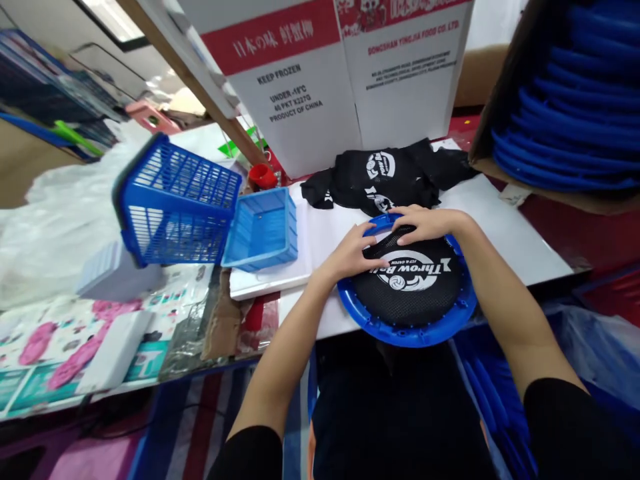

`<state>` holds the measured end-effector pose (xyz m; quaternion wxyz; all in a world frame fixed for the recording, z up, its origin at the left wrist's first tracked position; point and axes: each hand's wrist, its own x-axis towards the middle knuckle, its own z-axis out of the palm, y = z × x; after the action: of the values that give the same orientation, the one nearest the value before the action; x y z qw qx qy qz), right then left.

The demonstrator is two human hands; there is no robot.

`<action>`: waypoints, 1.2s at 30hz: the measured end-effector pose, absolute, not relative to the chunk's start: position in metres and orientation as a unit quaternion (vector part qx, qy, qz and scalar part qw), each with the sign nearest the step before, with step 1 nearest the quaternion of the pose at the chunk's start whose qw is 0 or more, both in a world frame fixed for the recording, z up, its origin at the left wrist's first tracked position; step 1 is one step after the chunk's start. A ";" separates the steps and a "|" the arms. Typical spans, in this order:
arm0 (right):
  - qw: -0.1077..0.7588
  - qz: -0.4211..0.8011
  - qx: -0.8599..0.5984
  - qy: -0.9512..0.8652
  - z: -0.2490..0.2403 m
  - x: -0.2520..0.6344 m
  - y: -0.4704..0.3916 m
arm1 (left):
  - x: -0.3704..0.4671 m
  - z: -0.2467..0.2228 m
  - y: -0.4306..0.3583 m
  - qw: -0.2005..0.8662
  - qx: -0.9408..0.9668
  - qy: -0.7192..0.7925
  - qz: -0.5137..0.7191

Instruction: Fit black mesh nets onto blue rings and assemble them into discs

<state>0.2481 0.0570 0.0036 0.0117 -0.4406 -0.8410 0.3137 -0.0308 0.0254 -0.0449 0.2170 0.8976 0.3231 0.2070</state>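
Note:
A blue plastic ring [405,333] lies at the table's front edge. Black mesh fabric [400,303], printed with a white "Throw Ball" logo, spans most of it. At the ring's far left side a gap shows between mesh and rim, and the fabric is bunched there. My left hand [350,255] is closed on the mesh edge by that gap, thumb lying over the logo. My right hand [425,223] grips the mesh at the far rim, its fingers on the rim and thumb on the fabric. Some fingertips are hidden.
Black printed fabric pieces [370,177] are piled behind the ring, before a white carton [310,133]. Left stand a light blue tray [260,230], a tilted blue basket [180,200] and a red cup [263,176]. A box at right holds stacked blue rings [565,127].

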 end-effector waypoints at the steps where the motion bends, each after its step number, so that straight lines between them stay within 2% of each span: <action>1: -0.012 0.323 -0.432 -0.842 0.007 0.247 0.060 | -0.034 -0.043 0.027 0.220 0.904 0.309 0.197; 4: -0.047 0.337 -0.397 -0.852 0.010 0.242 0.065 | -0.038 -0.036 0.028 0.220 0.915 0.284 0.181; 9: -0.010 0.327 -0.398 -0.857 0.000 0.235 0.056 | -0.032 -0.025 0.021 0.174 0.925 0.297 0.158; 15: -0.006 0.395 -0.375 -0.838 0.002 0.245 0.051 | -0.034 -0.017 0.007 0.132 0.906 0.387 0.109; 22: 0.054 0.424 -0.378 -0.821 0.006 0.248 0.049 | -0.035 -0.022 0.004 0.246 0.886 0.375 0.114; 27: 0.060 0.419 -0.383 -0.821 0.007 0.254 0.049 | -0.035 -0.023 0.010 0.352 0.834 0.375 0.199; 31: 0.077 0.425 -0.382 -0.817 0.005 0.254 0.049 | -0.040 -0.016 0.012 0.371 0.781 0.430 0.259; 36: 0.102 0.446 -0.390 -0.799 0.005 0.252 0.047 | -0.044 -0.012 0.011 0.405 0.752 0.446 0.267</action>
<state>0.2516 0.0474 0.0050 0.1019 -0.3901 -0.7989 0.4464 -0.0439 0.0111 -0.0119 0.4054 0.7519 0.4461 0.2669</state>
